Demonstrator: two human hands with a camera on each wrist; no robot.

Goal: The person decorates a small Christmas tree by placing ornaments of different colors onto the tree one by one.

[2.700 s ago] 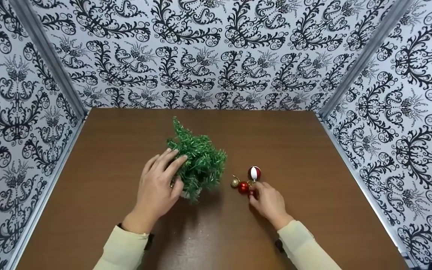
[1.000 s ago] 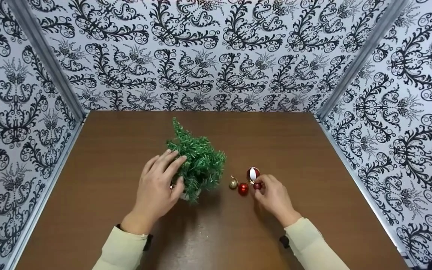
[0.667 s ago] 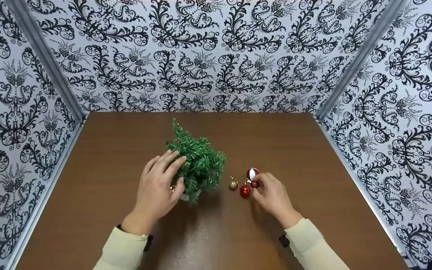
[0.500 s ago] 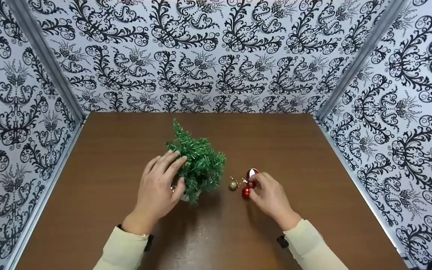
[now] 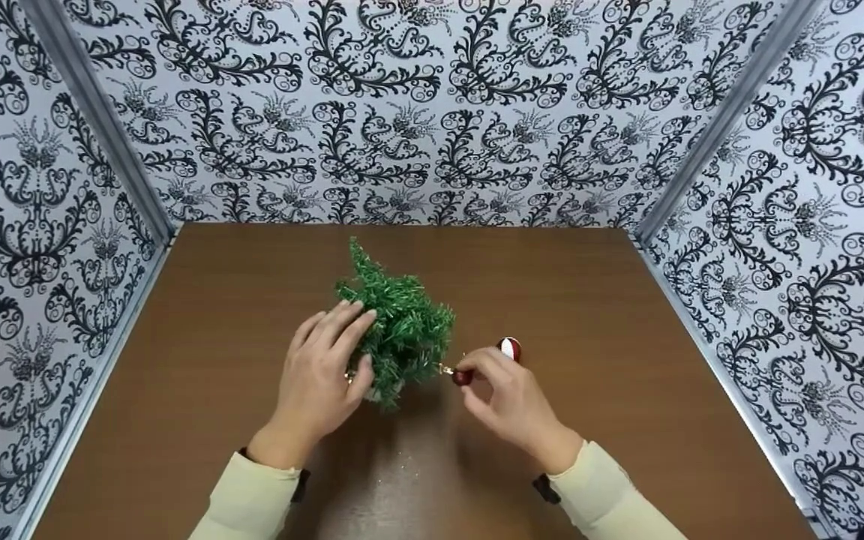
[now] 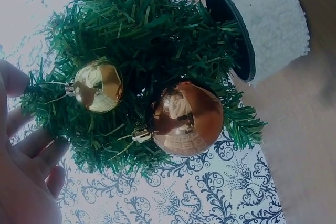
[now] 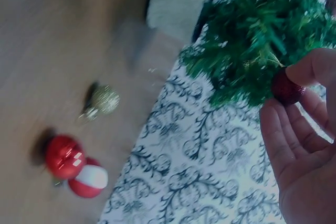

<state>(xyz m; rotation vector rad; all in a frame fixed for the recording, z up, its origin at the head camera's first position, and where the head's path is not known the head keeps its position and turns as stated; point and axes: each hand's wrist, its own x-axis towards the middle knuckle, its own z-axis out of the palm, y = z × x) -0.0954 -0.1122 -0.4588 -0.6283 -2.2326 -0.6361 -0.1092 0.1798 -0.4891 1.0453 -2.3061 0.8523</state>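
A small green artificial Christmas tree [image 5: 406, 322] stands on the table in a white fuzzy pot [image 6: 275, 24]. My left hand [image 5: 323, 371] rests against its left side with fingers extended over the branches. A gold bauble [image 6: 98, 86] and a larger copper bauble [image 6: 188, 118] hang on that side, seen in the left wrist view. My right hand [image 5: 518, 401] pinches a dark red glittery bauble [image 7: 287, 86] between thumb and fingers, close to the tree's right side. Its gold string loop points at the branches.
On the brown table [image 5: 589, 300], right of the tree, lie a red-and-white bauble [image 5: 510, 349], a shiny red bauble [image 7: 65, 156] and a small gold glittery bauble [image 7: 105, 99]. Patterned black-and-white walls [image 5: 402, 112] enclose the table.
My right hand has picked up the dark red bauble from beside the others and moved it left to the tree. My left hand stays at the tree.
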